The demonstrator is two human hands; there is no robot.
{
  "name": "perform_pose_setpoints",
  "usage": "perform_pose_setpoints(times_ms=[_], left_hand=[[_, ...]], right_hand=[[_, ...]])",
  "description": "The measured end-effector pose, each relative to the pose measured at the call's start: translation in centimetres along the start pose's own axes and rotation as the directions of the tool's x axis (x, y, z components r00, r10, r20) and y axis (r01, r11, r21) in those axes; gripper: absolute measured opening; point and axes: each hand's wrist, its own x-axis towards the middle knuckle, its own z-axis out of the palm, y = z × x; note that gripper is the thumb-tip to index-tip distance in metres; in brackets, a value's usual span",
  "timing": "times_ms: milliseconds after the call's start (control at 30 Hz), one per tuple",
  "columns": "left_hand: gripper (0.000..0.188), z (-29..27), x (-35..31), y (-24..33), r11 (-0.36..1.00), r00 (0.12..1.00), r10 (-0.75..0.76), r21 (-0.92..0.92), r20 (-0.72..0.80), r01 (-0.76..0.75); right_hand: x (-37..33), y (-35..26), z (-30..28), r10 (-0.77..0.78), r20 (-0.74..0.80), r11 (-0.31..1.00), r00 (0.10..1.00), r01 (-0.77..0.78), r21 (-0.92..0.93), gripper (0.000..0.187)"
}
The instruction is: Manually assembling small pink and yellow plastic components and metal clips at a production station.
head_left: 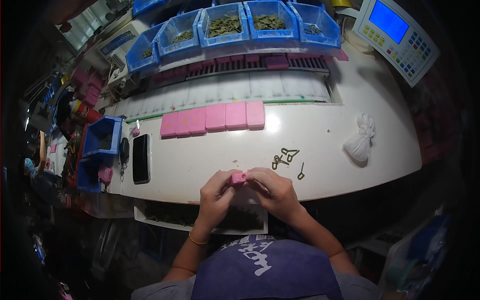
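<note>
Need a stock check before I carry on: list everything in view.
Held block: one, pink, at both hands.
Row blocks: six, pink, mid-table.
Rear blocks: several, pink, behind.
Green pieces: several, right of hands.
Rear bins: at least five, blue, back.
Left bins: two, blue, left.
Phone: one, black, table left.
Pouch: one, white, table right.
Panel: one, white, blue-screened, upper right.
Tray: one, white, below table edge.
Table: one, white, centre.
Apron: one, purple, bottom.
Left hand, right hand: bare, centre.
</note>
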Motion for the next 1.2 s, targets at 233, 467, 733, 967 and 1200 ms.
perform_pose_setpoints(times_ms=[233, 467, 733, 967, 1200], left_hand=[[0.031, -2.5, 0.6, 1.8, 0.883, 0.979, 0.166, 0.425, 0.119, -0.201], [0.046, -5.5, 1.5, 0.9, 0.846, 0.967, -0.202, 0.47, -0.152, 0.251], [0.055, -4.0, 1.6, 0.6, 0.738, 0.998, 0.057, 0.674, -0.017, -0.031], [0.049, -5.2, 14.2, -0.5, 0.774, 0.964, 0.091, 0.627, -0.248, 0.088], [0.046, -8.7, 25.7, -9.8, 0.461, 0.904, 0.267, 0.868, -0.335, 0.185]], right_hand=[[-0.5, 0.0, 0.7, 0.156, 0.135, 0.988, 0.979, -0.158, 0.001, 0.022], [-1.6, -0.4, -0.5, 0.019, -0.079, 1.0, 0.997, -0.018, 0.014, 0.014], [-2.4, 3.1, -10.2, 0.078, 0.028, 0.883, 0.997, -0.056, -0.466, 0.034], [-3.0, 4.3, -10.1, 0.092, 0.071, 0.864, 0.993, -0.044, -0.501, 0.031], [-3.4, 4.9, -10.1, 0.118, -0.038, 0.902, 0.992, -0.123, -0.415, 0.021]])
